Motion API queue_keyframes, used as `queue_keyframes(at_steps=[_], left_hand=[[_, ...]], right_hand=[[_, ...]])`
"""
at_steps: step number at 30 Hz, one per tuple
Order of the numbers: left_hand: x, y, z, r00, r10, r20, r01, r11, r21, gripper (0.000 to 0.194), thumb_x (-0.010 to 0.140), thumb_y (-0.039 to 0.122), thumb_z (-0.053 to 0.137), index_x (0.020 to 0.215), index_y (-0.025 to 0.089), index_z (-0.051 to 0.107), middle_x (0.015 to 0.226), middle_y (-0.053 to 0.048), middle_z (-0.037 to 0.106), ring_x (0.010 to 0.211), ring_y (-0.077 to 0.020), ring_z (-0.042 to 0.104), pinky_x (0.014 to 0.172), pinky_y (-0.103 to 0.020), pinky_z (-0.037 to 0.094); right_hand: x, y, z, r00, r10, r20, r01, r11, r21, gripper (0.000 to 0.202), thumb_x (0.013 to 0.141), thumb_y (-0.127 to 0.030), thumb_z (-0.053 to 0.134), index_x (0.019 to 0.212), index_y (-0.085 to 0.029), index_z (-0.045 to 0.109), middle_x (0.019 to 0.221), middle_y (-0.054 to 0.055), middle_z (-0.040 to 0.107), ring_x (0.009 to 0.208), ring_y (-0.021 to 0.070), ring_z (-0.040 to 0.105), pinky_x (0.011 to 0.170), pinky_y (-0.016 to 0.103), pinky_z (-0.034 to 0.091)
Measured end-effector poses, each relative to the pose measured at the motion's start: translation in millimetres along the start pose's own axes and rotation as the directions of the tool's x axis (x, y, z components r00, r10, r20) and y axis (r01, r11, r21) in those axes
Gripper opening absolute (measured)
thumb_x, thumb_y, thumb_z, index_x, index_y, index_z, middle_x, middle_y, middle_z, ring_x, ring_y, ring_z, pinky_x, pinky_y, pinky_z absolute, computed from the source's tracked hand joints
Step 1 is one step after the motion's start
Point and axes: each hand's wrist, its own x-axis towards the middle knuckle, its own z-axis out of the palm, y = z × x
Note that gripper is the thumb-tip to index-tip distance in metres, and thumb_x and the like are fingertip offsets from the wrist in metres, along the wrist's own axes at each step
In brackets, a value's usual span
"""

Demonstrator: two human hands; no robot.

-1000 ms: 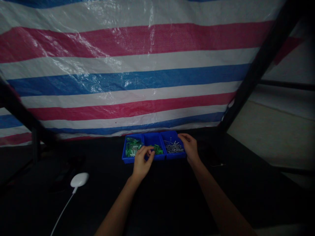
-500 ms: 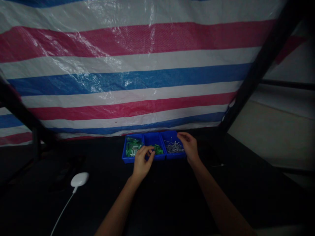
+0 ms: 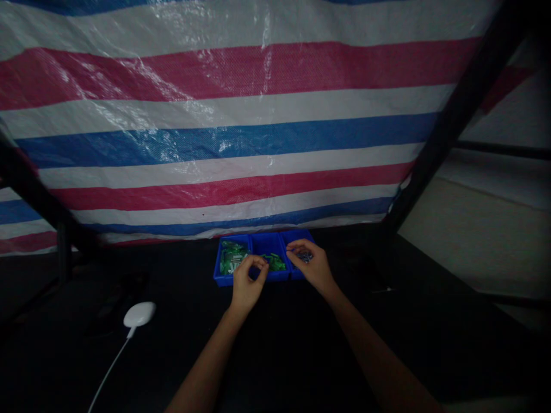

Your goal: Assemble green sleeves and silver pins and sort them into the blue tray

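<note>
Three blue bins stand joined in a row. My left hand [image 3: 248, 284] is held in front of the left and middle bins, its thumb and fingertips pinched together; whatever is between them is too small to name. Green pieces and pale ones fill the left bin [image 3: 218, 280]. In the middle bin [image 3: 263, 240] lie small green pieces [image 3: 275, 262]. Over the right bin [image 3: 297, 235] hovers my right hand [image 3: 315, 265], fingers curled towards the thumb near the divider; anything in that pinch cannot be made out. It hides most of the thin metal pieces [image 3: 305, 256] there.
A white rounded device [image 3: 140, 314] with a white cable lies on the black table [image 3: 275, 344] at the left. Behind the bins hangs a striped plastic sheet [image 3: 241, 137]. Dark frame posts rise on both sides, including the right post [image 3: 430, 155].
My right hand has moved left from the right bin's outer edge towards the middle bin, now covering much of the metal pieces. My left hand has barely shifted, still pinched.
</note>
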Motion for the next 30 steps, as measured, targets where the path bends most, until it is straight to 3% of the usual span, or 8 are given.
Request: queue_keyframes(at_steps=[5,15,22,30], left_hand=[[-1,-1,1.2,0.999,-0.052,-0.001,0.051,0.982,-0.182,0.018,0.075,0.02,0.059,0.066,0.018,0.044,0.076,-0.003,0.061,0.073,-0.014,0.058,0.071,-0.027,0.045],[-1,0,2.5,0.995,-0.092,0.035,0.098,0.945,-0.311,0.028,0.072,0.019,0.063,0.061,0.019,0.037,0.073,-0.004,0.063,0.072,-0.0151,0.061,0.071,-0.029,0.046],[-2,-1,2.1,0.994,-0.103,0.034,0.109,0.948,-0.299,0.03,0.072,0.022,0.063,0.059,0.019,0.036,0.075,-0.005,0.066,0.074,-0.017,0.063,0.072,-0.031,0.048],[-5,6,-0.3,0.999,-0.035,0.012,0.036,0.988,-0.147,0.03,0.075,0.023,0.059,0.056,0.019,0.036,0.074,-0.003,0.067,0.072,-0.0163,0.064,0.068,-0.029,0.049]], right_hand=[[-14,-16,18,0.983,-0.021,0.184,0.004,0.996,0.089,0.006,0.072,-0.021,0.062,0.078,-0.019,0.061,0.075,0.003,0.064,0.064,0.0147,0.059,0.06,0.027,0.047],[-20,-18,29,0.984,0.037,0.175,-0.075,0.973,0.218,0.013,0.073,-0.025,0.063,0.067,-0.019,0.052,0.072,0.002,0.06,0.067,0.0147,0.059,0.053,0.023,0.044],[-19,-14,31,0.978,0.109,0.177,-0.158,0.943,0.291,0.022,0.07,-0.031,0.065,0.065,-0.019,0.047,0.07,0.002,0.059,0.065,0.0143,0.059,0.052,0.023,0.045],[-21,-14,36,0.973,0.177,0.146,-0.219,0.908,0.357,0.03,0.067,-0.033,0.067,0.062,-0.021,0.04,0.068,0.001,0.058,0.062,0.0139,0.056,0.056,0.026,0.048]])
